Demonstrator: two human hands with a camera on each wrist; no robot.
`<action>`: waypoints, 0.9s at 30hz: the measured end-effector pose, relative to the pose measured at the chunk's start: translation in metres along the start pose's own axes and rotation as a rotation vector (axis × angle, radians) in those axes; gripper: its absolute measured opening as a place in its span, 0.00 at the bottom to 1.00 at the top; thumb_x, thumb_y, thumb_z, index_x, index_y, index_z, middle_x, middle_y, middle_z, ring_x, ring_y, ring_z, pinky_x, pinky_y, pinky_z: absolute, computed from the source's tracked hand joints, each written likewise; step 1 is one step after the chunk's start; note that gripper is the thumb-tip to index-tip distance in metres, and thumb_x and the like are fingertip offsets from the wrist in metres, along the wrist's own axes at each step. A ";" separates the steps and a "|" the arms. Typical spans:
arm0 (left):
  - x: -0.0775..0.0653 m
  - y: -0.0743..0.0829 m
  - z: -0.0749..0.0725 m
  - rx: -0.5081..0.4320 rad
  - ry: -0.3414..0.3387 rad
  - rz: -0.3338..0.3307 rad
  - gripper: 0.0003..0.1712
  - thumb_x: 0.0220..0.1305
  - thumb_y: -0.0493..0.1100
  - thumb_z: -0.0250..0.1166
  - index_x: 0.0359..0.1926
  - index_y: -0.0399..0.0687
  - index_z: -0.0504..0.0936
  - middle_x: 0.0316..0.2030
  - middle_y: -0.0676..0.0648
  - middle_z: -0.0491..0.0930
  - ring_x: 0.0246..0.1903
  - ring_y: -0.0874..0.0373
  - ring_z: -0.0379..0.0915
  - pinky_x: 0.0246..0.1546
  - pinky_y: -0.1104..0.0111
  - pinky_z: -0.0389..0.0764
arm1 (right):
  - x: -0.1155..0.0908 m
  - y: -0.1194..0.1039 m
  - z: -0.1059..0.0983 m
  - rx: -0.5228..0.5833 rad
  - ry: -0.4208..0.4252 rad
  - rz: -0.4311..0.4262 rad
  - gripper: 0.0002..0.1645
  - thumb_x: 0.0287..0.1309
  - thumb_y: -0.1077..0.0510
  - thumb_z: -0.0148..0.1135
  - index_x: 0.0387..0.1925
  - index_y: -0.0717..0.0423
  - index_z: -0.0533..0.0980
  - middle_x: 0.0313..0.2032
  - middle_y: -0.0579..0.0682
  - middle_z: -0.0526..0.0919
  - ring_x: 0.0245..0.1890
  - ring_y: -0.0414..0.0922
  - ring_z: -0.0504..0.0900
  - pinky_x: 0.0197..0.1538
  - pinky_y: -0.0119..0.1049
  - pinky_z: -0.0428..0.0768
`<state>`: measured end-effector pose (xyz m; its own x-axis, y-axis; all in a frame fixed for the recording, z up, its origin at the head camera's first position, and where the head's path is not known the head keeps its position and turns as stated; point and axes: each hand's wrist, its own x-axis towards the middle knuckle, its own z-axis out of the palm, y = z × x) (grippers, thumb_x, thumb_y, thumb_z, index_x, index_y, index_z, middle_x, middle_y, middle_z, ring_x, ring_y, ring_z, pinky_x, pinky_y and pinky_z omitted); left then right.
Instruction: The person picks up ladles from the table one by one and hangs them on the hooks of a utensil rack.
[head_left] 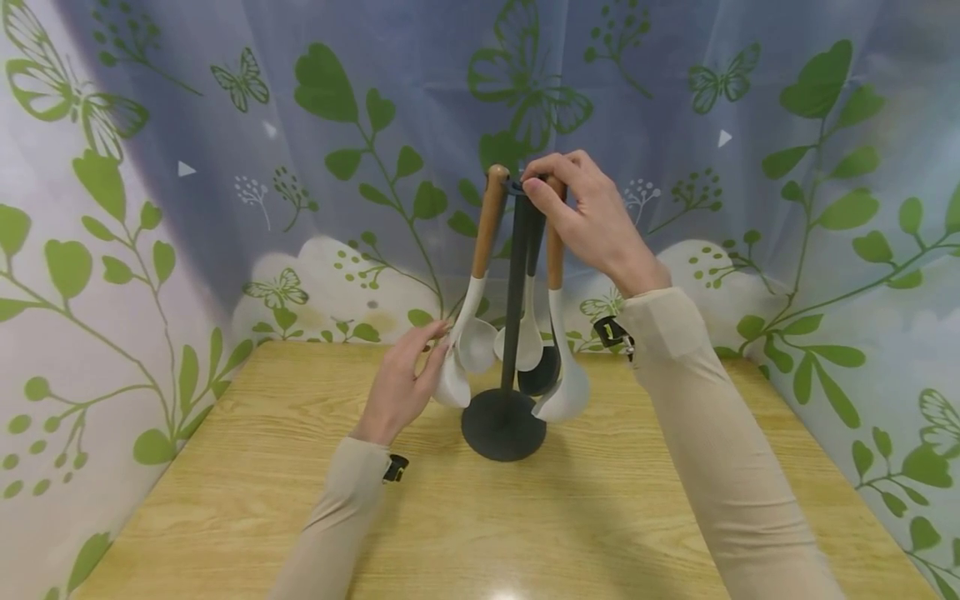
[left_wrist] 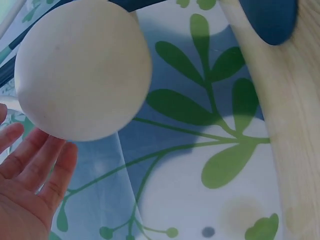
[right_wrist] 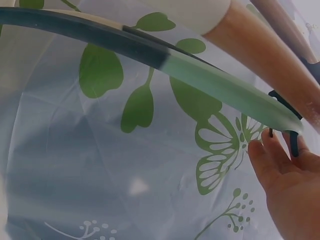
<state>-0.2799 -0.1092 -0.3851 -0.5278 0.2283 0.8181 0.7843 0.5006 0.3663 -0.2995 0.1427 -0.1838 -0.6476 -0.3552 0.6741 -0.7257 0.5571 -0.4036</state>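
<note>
A black utensil stand (head_left: 504, 425) with a round base and a tall pole stands on the table. White-headed utensils with wooden handles hang around it. My left hand (head_left: 405, 377) is at the left, its fingertips right at a white ladle (head_left: 453, 382) below its wooden handle (head_left: 489, 225). In the left wrist view its extended fingers (left_wrist: 60, 170) reach the edge of the rounded white bowl (left_wrist: 82, 70). My right hand (head_left: 588, 212) grips the stand's top, fingers bent over it beside another wooden handle (head_left: 555, 250). In the right wrist view fingertips surround a dark hook (right_wrist: 294, 144).
A white slotless-looking scoop (head_left: 566, 392) hangs at the right, a black-headed utensil (head_left: 540, 372) behind the pole. The wooden table (head_left: 300, 517) runs back to a curtain (head_left: 420, 150) printed with leaves and butterflies, which also lines both sides.
</note>
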 end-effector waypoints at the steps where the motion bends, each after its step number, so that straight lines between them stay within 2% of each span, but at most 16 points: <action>1: -0.002 -0.001 -0.001 0.006 -0.001 -0.003 0.19 0.68 0.37 0.57 0.58 0.39 0.74 0.48 0.38 0.80 0.48 0.51 0.74 0.47 0.55 0.80 | 0.000 0.000 0.000 -0.003 -0.002 0.000 0.21 0.68 0.42 0.48 0.53 0.49 0.75 0.41 0.48 0.67 0.35 0.45 0.64 0.39 0.45 0.63; 6: -0.011 -0.004 -0.007 0.043 -0.022 -0.018 0.19 0.68 0.39 0.57 0.57 0.37 0.74 0.48 0.39 0.79 0.49 0.52 0.74 0.48 0.56 0.79 | 0.001 0.000 0.001 -0.006 -0.006 0.001 0.23 0.68 0.41 0.47 0.54 0.49 0.74 0.41 0.49 0.67 0.35 0.46 0.64 0.39 0.45 0.63; 13: -0.022 -0.009 -0.015 0.104 -0.060 -0.078 0.20 0.70 0.44 0.54 0.59 0.42 0.73 0.51 0.40 0.79 0.51 0.52 0.73 0.51 0.55 0.78 | 0.000 -0.002 0.002 -0.010 0.000 0.001 0.22 0.69 0.42 0.46 0.54 0.48 0.74 0.44 0.49 0.68 0.36 0.46 0.65 0.39 0.46 0.64; 21: -0.024 -0.013 -0.022 0.147 -0.067 -0.086 0.21 0.70 0.44 0.54 0.61 0.41 0.71 0.51 0.38 0.78 0.52 0.47 0.73 0.51 0.50 0.77 | 0.001 -0.002 0.005 -0.011 0.015 -0.018 0.22 0.70 0.44 0.45 0.54 0.50 0.74 0.45 0.50 0.68 0.35 0.46 0.65 0.39 0.46 0.65; 27: -0.025 -0.014 -0.028 0.169 -0.078 -0.107 0.23 0.71 0.44 0.52 0.64 0.40 0.68 0.53 0.36 0.77 0.53 0.44 0.71 0.52 0.47 0.75 | -0.001 0.000 0.007 -0.019 0.048 -0.050 0.21 0.71 0.46 0.44 0.53 0.53 0.74 0.50 0.54 0.69 0.35 0.46 0.65 0.39 0.47 0.66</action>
<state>-0.2689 -0.1448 -0.3980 -0.6341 0.2263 0.7394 0.6597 0.6573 0.3645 -0.3009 0.1377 -0.1891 -0.5986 -0.3467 0.7221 -0.7520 0.5536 -0.3577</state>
